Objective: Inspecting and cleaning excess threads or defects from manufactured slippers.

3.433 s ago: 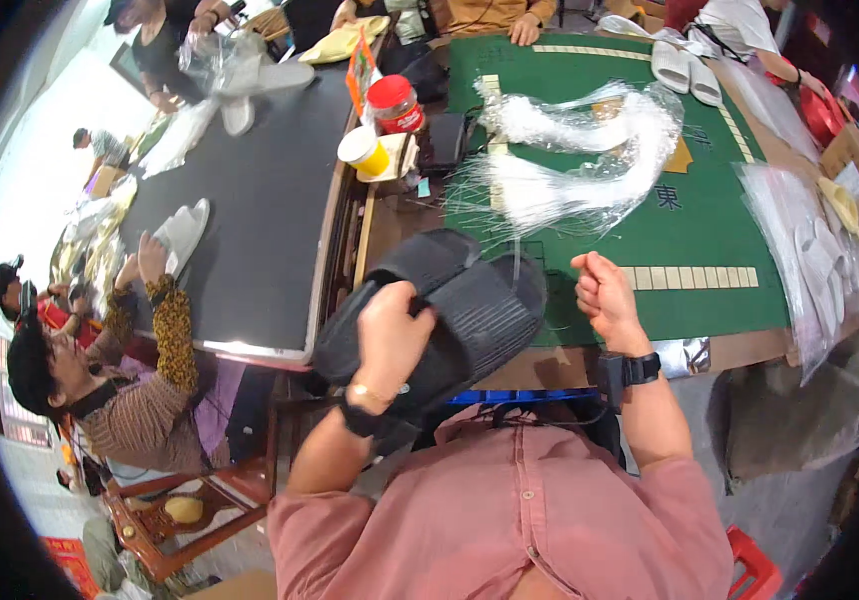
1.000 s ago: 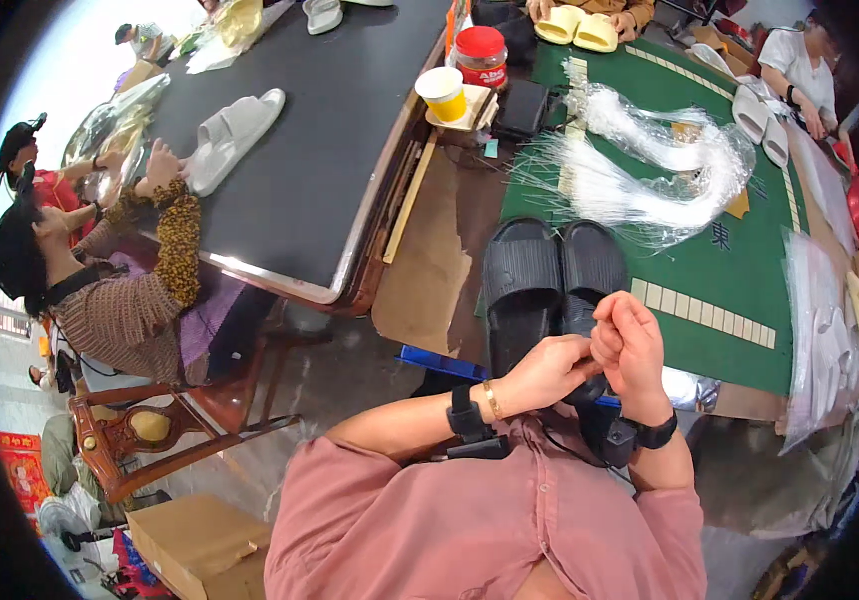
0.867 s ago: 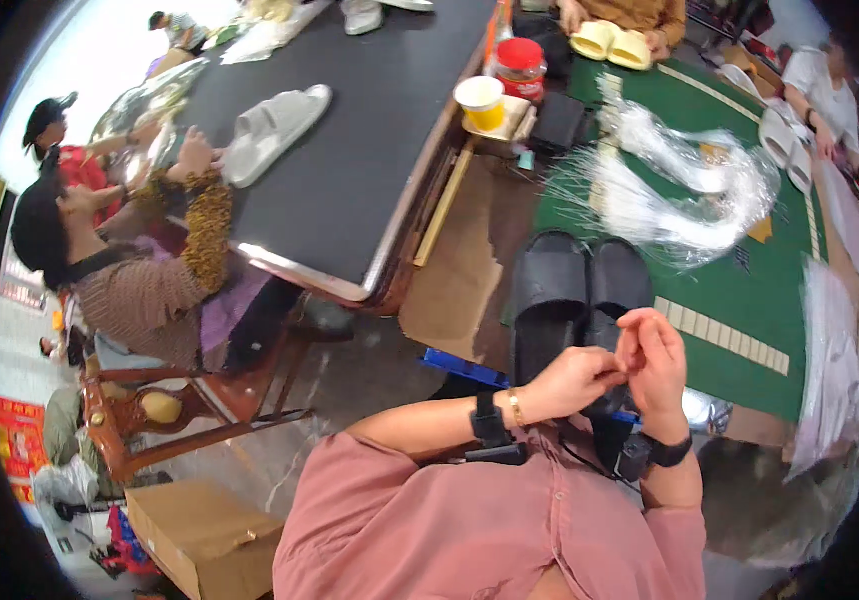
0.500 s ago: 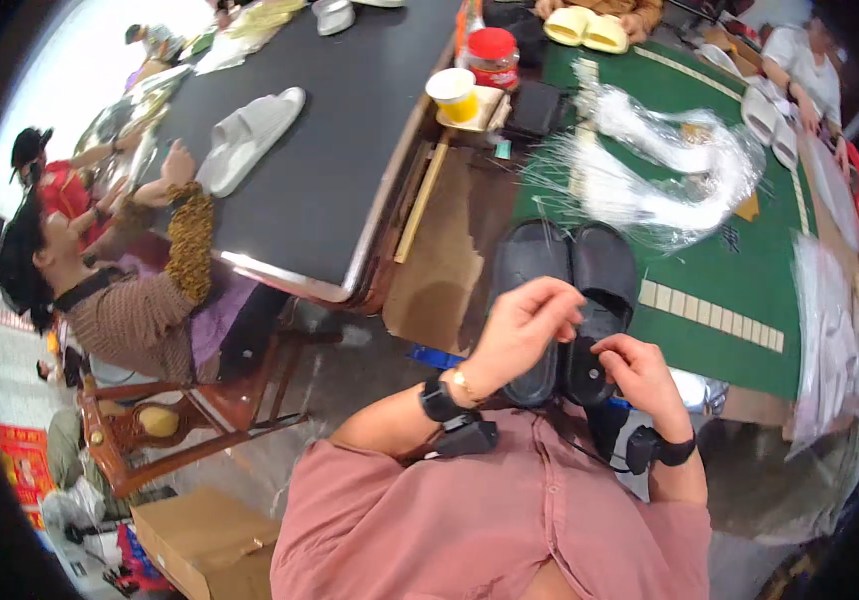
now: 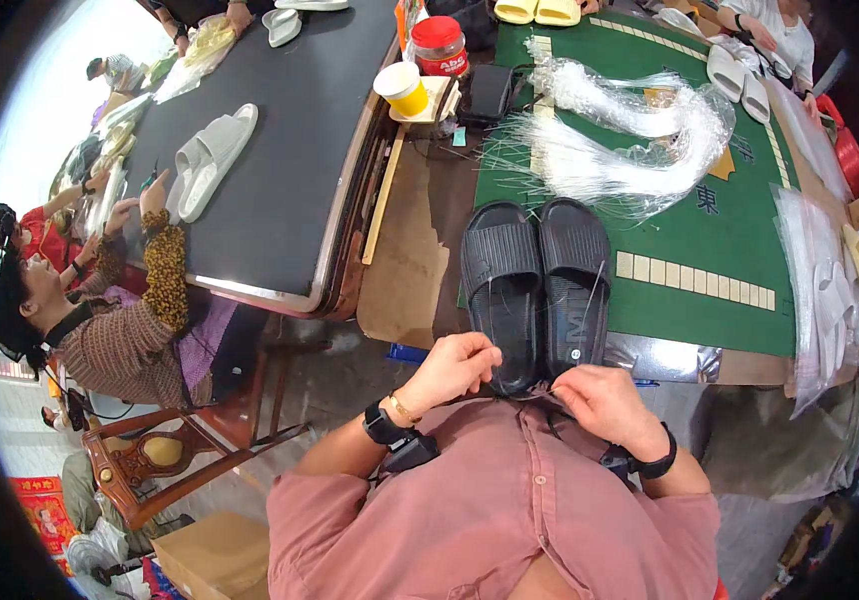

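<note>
Two black slide slippers lie side by side, soles down, on the near edge of the green table. A thin clear strand shows over the left slipper (image 5: 503, 245), running toward its heel; another shows beside the strap of the right slipper (image 5: 576, 240). My left hand (image 5: 455, 368) is at the left slipper's heel, thumb and fingers pinched together. Near the right slipper's heel, my right hand (image 5: 605, 402) is curled with its fingertips pressed together. Whatever either pinch holds is too fine to make out. Beyond the toes lies a bundle of clear plastic ties (image 5: 610, 170).
A green table (image 5: 665, 310) carries a row of cream tiles (image 5: 695, 283) and, at right, clear plastic bags (image 5: 800, 290). A yellow cup (image 5: 402, 92) and red-lidded jar (image 5: 440, 48) stand at its left. Grey slippers (image 5: 212, 165) lie on the dark table (image 5: 280, 180), where a person (image 5: 120, 330) sits.
Both hands have moved from over the slippers' middles to their heel ends, uncovering the straps and insoles. The view has shifted, so the tables appear farther left and higher.
</note>
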The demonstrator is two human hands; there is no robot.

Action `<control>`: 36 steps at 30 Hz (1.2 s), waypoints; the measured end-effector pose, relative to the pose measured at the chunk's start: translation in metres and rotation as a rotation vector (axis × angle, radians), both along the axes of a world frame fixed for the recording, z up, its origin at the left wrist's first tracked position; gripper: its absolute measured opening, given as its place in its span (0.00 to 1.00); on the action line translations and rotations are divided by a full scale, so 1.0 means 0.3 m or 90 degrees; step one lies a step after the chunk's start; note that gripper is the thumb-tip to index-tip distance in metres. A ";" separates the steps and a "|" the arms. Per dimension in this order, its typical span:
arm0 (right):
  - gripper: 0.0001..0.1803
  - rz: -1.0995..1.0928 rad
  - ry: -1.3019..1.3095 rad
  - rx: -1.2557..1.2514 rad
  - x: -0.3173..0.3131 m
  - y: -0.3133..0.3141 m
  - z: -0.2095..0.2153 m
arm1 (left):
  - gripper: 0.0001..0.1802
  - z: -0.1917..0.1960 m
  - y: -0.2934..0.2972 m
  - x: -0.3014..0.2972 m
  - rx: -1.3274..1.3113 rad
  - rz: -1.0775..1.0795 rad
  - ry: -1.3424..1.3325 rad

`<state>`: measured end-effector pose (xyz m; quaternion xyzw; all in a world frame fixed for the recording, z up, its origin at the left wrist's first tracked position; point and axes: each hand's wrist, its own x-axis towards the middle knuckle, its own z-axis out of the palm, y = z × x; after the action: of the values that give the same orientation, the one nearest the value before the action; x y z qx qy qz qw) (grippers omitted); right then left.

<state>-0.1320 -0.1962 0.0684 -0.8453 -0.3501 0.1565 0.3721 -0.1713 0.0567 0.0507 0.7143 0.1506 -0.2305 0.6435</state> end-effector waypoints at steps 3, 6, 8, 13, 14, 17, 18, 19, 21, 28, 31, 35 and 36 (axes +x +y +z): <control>0.09 0.046 0.033 -0.046 -0.021 0.009 -0.033 | 0.11 -0.014 0.013 -0.013 0.046 -0.072 0.072; 0.10 0.091 0.025 -0.106 -0.028 0.011 -0.050 | 0.13 -0.025 0.024 -0.001 0.055 -0.082 0.104; 0.10 0.093 0.015 -0.104 -0.025 0.013 -0.052 | 0.14 -0.034 0.028 0.020 0.068 -0.096 0.102; 0.10 0.074 0.006 -0.118 0.014 0.025 -0.047 | 0.16 -0.032 0.029 0.066 0.095 -0.103 0.080; 0.10 0.049 -0.004 -0.106 0.033 0.028 -0.048 | 0.16 -0.028 0.027 0.074 0.095 -0.052 0.035; 0.10 -0.007 -0.024 -0.088 0.101 0.048 -0.061 | 0.18 -0.015 0.024 0.094 0.135 -0.002 -0.034; 0.10 -0.042 -0.028 -0.094 0.124 0.056 -0.066 | 0.19 -0.013 0.021 0.097 0.179 -0.006 -0.069; 0.10 -0.057 -0.047 -0.077 0.144 0.066 -0.072 | 0.19 -0.013 0.019 0.099 0.175 -0.003 -0.058; 0.10 -0.083 -0.057 -0.096 0.180 0.087 -0.083 | 0.18 -0.015 0.009 0.093 0.229 -0.020 -0.132; 0.10 -0.152 -0.063 -0.098 0.238 0.145 -0.105 | 0.11 -0.041 0.034 0.156 0.305 0.200 -0.372; 0.10 -0.159 -0.072 -0.116 0.236 0.149 -0.105 | 0.09 -0.042 0.078 0.247 0.392 0.191 -0.450; 0.08 -0.168 -0.084 -0.095 0.235 0.151 -0.106 | 0.12 -0.037 0.088 0.379 0.491 0.098 -0.437; 0.08 -0.168 -0.087 -0.095 0.235 0.152 -0.107 | 0.13 -0.035 0.084 0.414 0.542 0.049 -0.415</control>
<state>-0.0614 -0.1507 0.0362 -0.9180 -0.2476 0.0739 0.3010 -0.0473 0.0818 0.0403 0.9405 0.0494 0.1084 0.3181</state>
